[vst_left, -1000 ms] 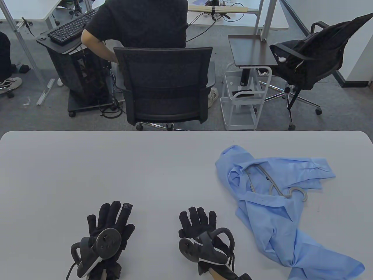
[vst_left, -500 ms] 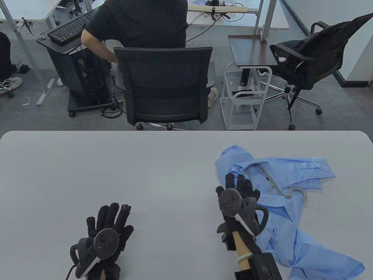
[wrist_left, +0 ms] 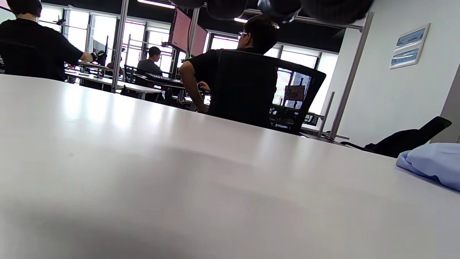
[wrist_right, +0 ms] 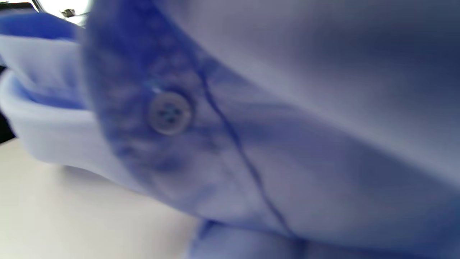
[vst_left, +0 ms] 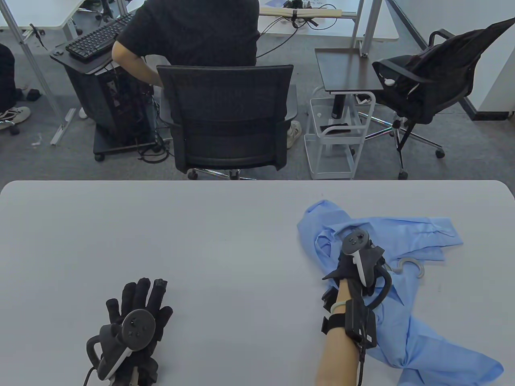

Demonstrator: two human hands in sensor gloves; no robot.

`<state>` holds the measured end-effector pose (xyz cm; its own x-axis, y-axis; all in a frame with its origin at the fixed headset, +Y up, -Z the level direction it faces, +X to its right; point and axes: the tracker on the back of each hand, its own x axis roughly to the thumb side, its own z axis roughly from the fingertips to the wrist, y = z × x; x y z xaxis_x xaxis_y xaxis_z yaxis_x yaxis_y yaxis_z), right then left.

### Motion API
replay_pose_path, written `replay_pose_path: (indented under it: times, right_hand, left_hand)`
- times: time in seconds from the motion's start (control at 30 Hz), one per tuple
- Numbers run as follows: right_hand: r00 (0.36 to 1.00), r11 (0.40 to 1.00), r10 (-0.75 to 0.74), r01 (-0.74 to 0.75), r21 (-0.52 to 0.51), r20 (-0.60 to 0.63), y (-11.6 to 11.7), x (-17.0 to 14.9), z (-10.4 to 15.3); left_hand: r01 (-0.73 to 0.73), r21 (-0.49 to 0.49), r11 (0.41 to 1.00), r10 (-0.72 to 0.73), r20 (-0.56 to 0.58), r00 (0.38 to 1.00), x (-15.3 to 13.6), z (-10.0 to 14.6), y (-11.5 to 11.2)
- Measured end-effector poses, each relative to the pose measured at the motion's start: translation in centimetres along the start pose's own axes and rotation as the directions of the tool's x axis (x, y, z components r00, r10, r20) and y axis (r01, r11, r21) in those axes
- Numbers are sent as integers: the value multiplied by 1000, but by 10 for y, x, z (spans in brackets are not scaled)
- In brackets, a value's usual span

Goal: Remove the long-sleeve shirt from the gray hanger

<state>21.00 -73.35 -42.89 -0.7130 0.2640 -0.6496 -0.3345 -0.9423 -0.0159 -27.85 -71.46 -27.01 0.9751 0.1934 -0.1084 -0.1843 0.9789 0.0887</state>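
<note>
A light blue long-sleeve shirt [vst_left: 396, 317] lies crumpled at the table's right, with a gray hanger inside its collar. Only the hanger's hook [vst_left: 413, 266] shows, poking out to the right. My right hand [vst_left: 348, 266] is down on the shirt's collar area over the hanger. Its tracker hides its fingers, so I cannot tell whether they grip anything. The right wrist view is filled by blurred blue cloth and a shirt button [wrist_right: 169, 112]. My left hand [vst_left: 136, 303] rests flat on the table at the lower left with fingers spread, holding nothing. The shirt's edge shows in the left wrist view [wrist_left: 431, 162].
The white table [vst_left: 225, 241] holds only the shirt and my hands. Beyond its far edge a person sits in a black office chair [vst_left: 227, 116]. A white cart [vst_left: 336, 140] and a second chair [vst_left: 430, 84] stand to the right.
My right hand moved from the table's lower middle up and right onto the shirt, then further onto the collar and hanger. My left hand slid slightly left and down.
</note>
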Motion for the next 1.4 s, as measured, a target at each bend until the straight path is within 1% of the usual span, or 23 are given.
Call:
replay_pose_path:
  times: [0.07, 0.13, 0.2, 0.33, 0.47, 0.53, 0.7, 0.77, 1.07, 1.3, 1.4]
  right_hand:
    - [996, 997, 73, -72, 28, -45, 4, -5, -5]
    - [991, 994, 107, -105, 30, -82, 6, -11, -8]
    - [988, 993, 112, -107, 53, -109, 10, -18, -12]
    - [981, 984, 133, -113, 139, -141, 18, -30, -19]
    - [981, 982, 96, -66, 178, -166, 18, -39, -25]
    - [980, 985, 103, -77, 156, -170, 17, -42, -28]
    - [957, 974, 205, -179, 139, -203, 21, -48, -34]
    - [954, 971, 222, -198, 130, -203, 21, -50, -36]
    - [947, 970, 236, -215, 115, -216, 17, -52, -45]
    - [951, 976, 217, -212, 45, -221, 12, -55, -42]
    - [954, 972, 228, -235, -17, -195, 6, -56, -36]
  left_hand:
    - [6, -10, 1000, -6, -11, 1000, -3, -1, -2]
    - [6, -13, 1000, -6, -13, 1000, -3, -1, -2]
    - [2, -12, 1000, -2, -12, 1000, -3, 0, -2]
    - [11, -15, 1000, -12, -2, 1000, -1, 0, -4]
    - [22, -27, 999, -22, 1, 1000, 0, 0, -6]
    - [22, -31, 999, -22, 0, 1000, 0, 0, -6]
    - [24, -36, 999, -25, -13, 1000, -2, 0, -5]
    - [29, -44, 999, -30, -16, 999, -3, 0, -6]
    - [49, -49, 998, -50, -21, 999, -4, 0, -7]
    - [56, -56, 997, -58, -29, 998, -5, -1, -7]
    - [36, -57, 998, -37, -27, 999, -4, -1, -6]
